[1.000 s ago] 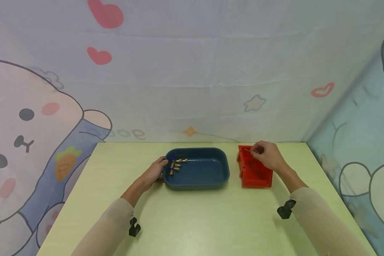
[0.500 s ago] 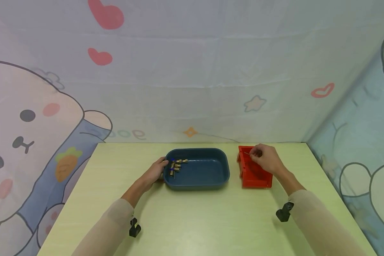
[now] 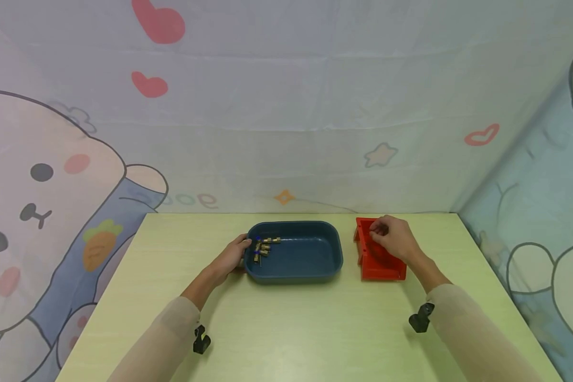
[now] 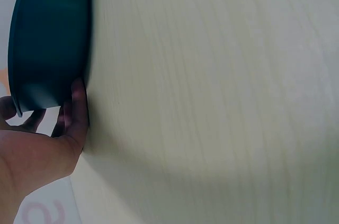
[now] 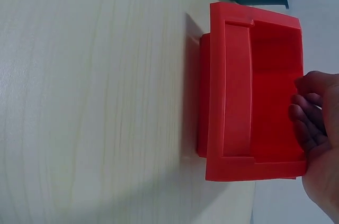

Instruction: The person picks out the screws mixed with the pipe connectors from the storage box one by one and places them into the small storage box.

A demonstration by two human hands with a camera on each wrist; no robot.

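The left hand (image 3: 230, 257) is resting against the left end of the dark blue tray (image 3: 315, 265), which is sitting on the pale wooden bench (image 3: 286, 329) near its middle. In the left wrist view the thumb (image 4: 79, 110) is pressing on the tray's outer wall (image 4: 50, 44) while the other fingers are curling over the rim, so this grip is clamped on the tray's edge. Inside the tray, at its left end and just beside the fingertips, a small heap of brass fittings (image 3: 263, 246) is lying, some with blue parts; they are too small to name more closely.

The right hand (image 3: 395, 237) is hovering over the red bin (image 3: 379, 268), which is standing on the bench just to the right of the tray, apart from it. In the right wrist view the fingers (image 5: 307, 123) are curling inward above the bin's open cavity (image 5: 273, 91). Whether this grip is pinching anything I cannot tell, since the fingertips are hiding whatever lies between them.

A cartoon-printed cloth backdrop (image 3: 286, 106) is hanging behind and beside the bench. Beige sleeves (image 3: 172, 323) are covering both forearms.
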